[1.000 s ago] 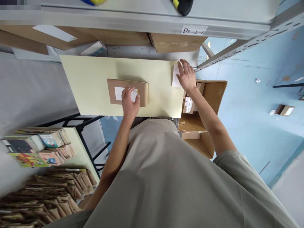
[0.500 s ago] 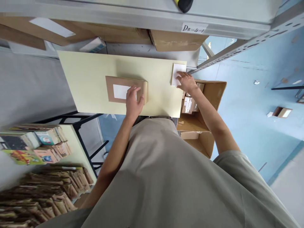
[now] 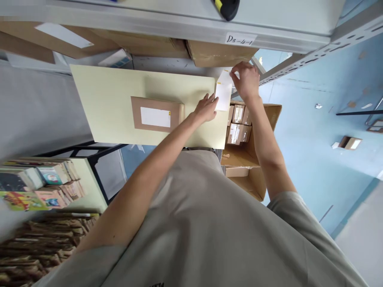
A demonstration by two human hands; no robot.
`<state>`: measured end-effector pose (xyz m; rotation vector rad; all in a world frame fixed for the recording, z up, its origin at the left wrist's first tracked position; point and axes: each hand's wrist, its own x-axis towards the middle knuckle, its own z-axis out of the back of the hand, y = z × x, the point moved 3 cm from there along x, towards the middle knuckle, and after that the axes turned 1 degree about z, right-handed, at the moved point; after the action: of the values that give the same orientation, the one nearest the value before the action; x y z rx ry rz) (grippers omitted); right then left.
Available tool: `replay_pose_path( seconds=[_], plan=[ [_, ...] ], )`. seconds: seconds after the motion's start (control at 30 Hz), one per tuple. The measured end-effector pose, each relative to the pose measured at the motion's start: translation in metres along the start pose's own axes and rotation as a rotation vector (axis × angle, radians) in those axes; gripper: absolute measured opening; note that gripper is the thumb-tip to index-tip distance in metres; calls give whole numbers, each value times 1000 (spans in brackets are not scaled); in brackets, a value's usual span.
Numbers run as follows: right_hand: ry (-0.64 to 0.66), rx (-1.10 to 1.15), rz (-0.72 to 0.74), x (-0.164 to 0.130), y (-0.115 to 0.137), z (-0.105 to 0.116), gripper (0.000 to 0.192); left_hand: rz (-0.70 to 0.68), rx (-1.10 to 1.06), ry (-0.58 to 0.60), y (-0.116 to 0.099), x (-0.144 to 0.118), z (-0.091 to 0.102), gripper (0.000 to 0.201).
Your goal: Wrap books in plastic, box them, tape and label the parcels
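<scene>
Right hand (image 3: pixel 247 79): raised, fingers pinching white label sheet (image 3: pixel 224 95) at its top.
Left hand (image 3: pixel 206 108): arm outstretched, fingertips grasping sheet's lower edge.

The black-and-yellow tool (image 3: pixel 228 7) at twelve o'clock is cut off by the top edge, the shelf tag (image 3: pixel 241 39) beneath it too small to read surely, the book stacks (image 3: pixel 36 187) at eight o'clock run off the left edge — blurred — and the white label's (image 3: pixel 223 95) print is illegible.
</scene>
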<state>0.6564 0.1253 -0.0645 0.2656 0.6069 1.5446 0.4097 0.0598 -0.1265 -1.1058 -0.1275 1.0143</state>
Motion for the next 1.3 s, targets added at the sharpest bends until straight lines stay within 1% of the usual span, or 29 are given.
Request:
replay_pose_path(
  seconds=[0.07,0.13,0.23,0.3,0.37,0.43,0.47,0.53,0.6,0.67,0.77,0.87,0.93,1.07,1.13,1.23,1.3],
  plan=[
    [3,-18,2,8,5,4,75,-20,-14,-13,1,22,-11,82],
    [23,-20,24,15,6,1,74,-26,-19,-32,2,37,-17,87],
    [32,11,48,23,6,-6,78,-24,-13,-41,3,52,-19,89],
    [20,46,38,26,10,-5,78,-17,3,-28,-3,63,-16,88],
    [6,57,9,25,18,0,73,73,64,27,-13,73,-10,89],
    [-9,17,-35,22,30,7,64,227,187,155,-28,79,-2,93],
    [-19,-14,-59,20,36,11,58,293,261,240,-37,79,2,97],
    [-27,-60,-109,16,46,18,48,352,390,384,-56,76,12,105],
    [-23,-59,-149,14,51,21,41,358,459,445,-71,70,21,110],
    [-17,-13,-167,13,51,22,37,356,471,440,-80,65,26,109],
    [-28,107,-181,14,48,22,36,349,450,390,-84,61,27,105],
    [-28,243,-222,16,44,20,51,342,424,352,-84,63,24,109],
    [-31,277,-224,17,44,20,58,352,420,359,-84,66,23,110],
    [-18,250,-239,17,46,24,61,400,447,416,-83,70,22,107],
    [-10,209,-253,15,46,28,54,415,451,433,-84,71,23,111],
    [-12,90,-253,9,45,33,33,428,450,428,-88,71,26,117],
    [-15,21,-271,4,45,33,31,432,464,431,-90,69,27,118]
  ],
)
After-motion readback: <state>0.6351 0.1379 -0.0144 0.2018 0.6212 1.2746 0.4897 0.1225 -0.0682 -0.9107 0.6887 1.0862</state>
